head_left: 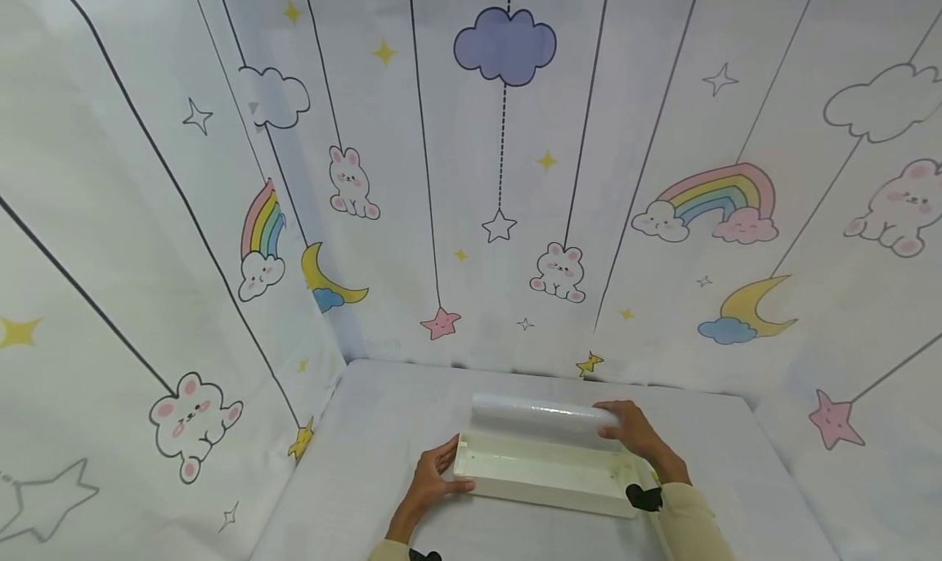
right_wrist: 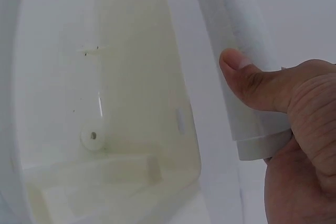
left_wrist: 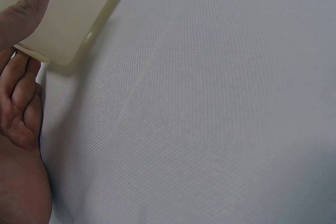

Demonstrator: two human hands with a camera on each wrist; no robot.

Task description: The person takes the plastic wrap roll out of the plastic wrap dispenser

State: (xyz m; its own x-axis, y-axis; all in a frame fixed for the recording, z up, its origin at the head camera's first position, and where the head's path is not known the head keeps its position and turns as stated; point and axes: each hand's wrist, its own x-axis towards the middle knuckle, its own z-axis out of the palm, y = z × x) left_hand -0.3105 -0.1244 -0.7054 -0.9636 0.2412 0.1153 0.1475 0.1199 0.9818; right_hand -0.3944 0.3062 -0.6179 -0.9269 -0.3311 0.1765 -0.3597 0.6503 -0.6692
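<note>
A long cream plastic tray-like box (head_left: 545,467), open at the top, lies on the white cloth. My left hand (head_left: 430,483) grips its left end, the thumb on the near wall and the fingers at the far corner. In the left wrist view the thumb presses the box's outer wall (left_wrist: 79,9). Behind the box is a roll of clear plastic wrap (head_left: 537,410) with a white core end (right_wrist: 262,145). My right hand (head_left: 636,434) holds the roll by its right end, the thumb laid along its side in the right wrist view.
White cloth (head_left: 353,446) covers the table. A printed curtain (head_left: 471,177) with bunnies, clouds and stars rises behind and at both sides. A thin pale strip with a yellow tip (head_left: 655,479) lies beside the box's right end, partly under the right forearm.
</note>
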